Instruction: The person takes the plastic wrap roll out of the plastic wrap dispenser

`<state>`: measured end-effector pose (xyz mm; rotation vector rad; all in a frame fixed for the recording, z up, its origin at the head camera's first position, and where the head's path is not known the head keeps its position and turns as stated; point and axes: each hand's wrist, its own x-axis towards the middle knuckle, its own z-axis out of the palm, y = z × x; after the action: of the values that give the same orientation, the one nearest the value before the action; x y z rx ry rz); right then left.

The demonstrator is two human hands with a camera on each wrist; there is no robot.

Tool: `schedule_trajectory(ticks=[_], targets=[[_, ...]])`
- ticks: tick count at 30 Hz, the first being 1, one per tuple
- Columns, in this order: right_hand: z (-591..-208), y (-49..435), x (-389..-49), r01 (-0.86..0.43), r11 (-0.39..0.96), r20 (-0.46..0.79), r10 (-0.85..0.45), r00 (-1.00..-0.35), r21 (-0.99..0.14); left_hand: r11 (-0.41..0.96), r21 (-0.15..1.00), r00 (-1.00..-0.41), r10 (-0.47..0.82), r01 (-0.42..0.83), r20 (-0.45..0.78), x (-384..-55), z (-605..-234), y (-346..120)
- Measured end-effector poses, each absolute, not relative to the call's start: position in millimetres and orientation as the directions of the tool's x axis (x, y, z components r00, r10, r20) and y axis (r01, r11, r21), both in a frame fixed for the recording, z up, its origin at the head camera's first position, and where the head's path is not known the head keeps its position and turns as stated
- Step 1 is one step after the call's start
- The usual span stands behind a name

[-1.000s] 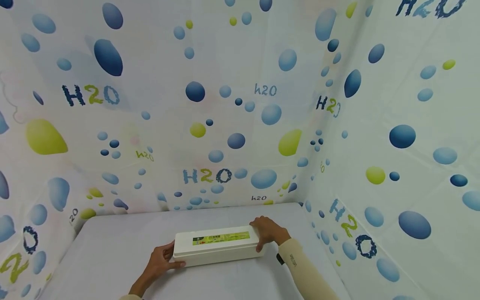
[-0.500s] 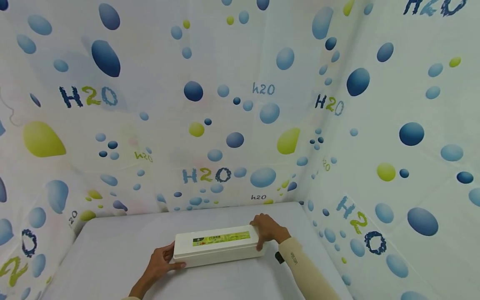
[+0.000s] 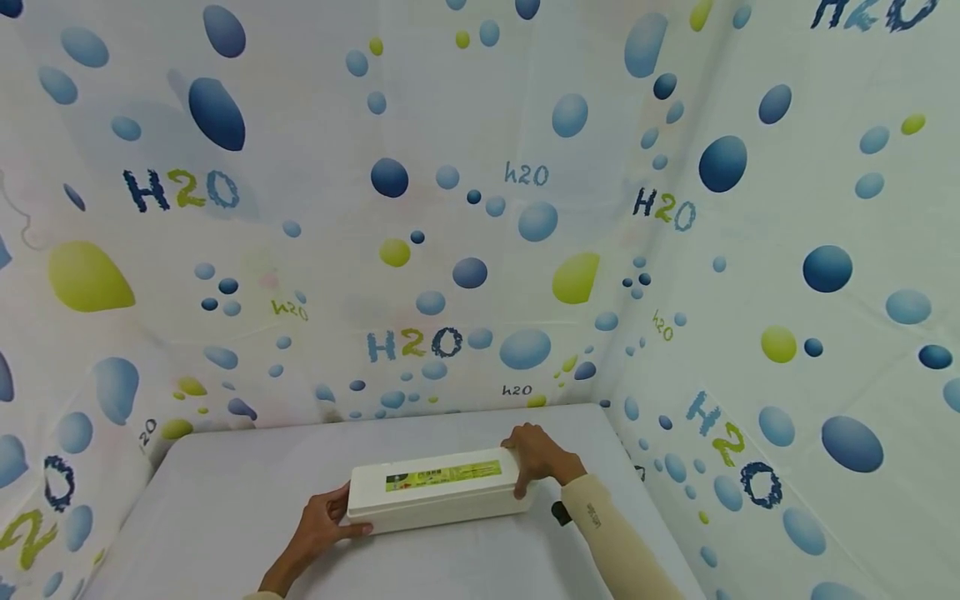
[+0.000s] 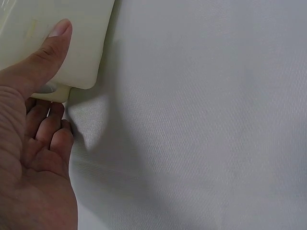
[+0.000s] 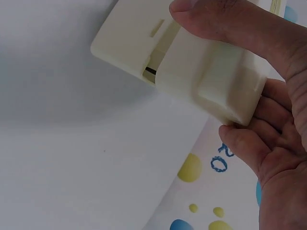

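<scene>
A long cream plastic box (image 3: 450,515) with a lid (image 3: 367,493) lies across the white table, a yellow-green label (image 3: 450,475) on its top. My left hand (image 3: 318,523) grips the box's left end, thumb on the front and fingers behind; the left wrist view shows the thumb on the box's side (image 4: 84,52). At the other end my right hand (image 3: 538,458) holds the lid, thumb in front and fingers round the far end. In the right wrist view a narrow gap shows between lid (image 5: 182,72) and base (image 5: 122,45), with something dark inside, too little visible to identify.
The white-covered table (image 3: 247,492) meets a back wall sheet (image 3: 322,275) printed with blue and green drops and "H2O". A similar sheet (image 3: 757,392) runs along the right. A small black object (image 3: 560,512) sits at the right sleeve's edge.
The head view has shifted slightly. Both hands keep their places on the box, with no clear movement of the box or lid.
</scene>
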<state>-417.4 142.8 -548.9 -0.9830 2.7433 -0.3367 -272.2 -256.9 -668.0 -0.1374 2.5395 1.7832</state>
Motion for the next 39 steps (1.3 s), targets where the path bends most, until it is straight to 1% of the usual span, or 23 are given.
schedule_trajectory(ticks=[7,12,18,26,33,39], targets=[[-548.3,148.5,-420.6,-0.612,0.731,-0.084,-0.660,-0.747,-0.301,0.363,0.928,-0.996,-0.054,-0.085,-0.070,-269.7,-668.2,-254.5],[-546.4,155.0,-421.3,-0.572,0.750,-0.091,-0.629,-0.772,-0.332,0.374,0.921,-0.993,-0.064,-0.113,-0.096,-269.6,-667.6,-253.1],[-543.4,166.0,-423.3,-0.566,0.754,-0.057,-0.615,-0.786,-0.334,0.365,0.926,-0.995,-0.049,-0.099,-0.087,-271.3,-669.1,-252.9],[-542.3,183.6,-422.9,-0.495,0.799,-0.037,-0.538,-0.842,-0.342,0.366,0.927,-0.996,-0.046,-0.084,-0.072,-271.5,-669.4,-254.8],[-542.3,199.9,-417.4,-0.466,0.832,-0.014,-0.492,-0.870,-0.302,0.368,0.926,-0.997,-0.037,-0.077,-0.069,-270.0,-668.5,-257.2],[-538.8,212.3,-410.5,-0.400,0.860,-0.004,-0.423,-0.906,-0.317,0.391,0.918,-0.997,-0.034,-0.072,-0.063,-271.7,-671.0,-257.8]])
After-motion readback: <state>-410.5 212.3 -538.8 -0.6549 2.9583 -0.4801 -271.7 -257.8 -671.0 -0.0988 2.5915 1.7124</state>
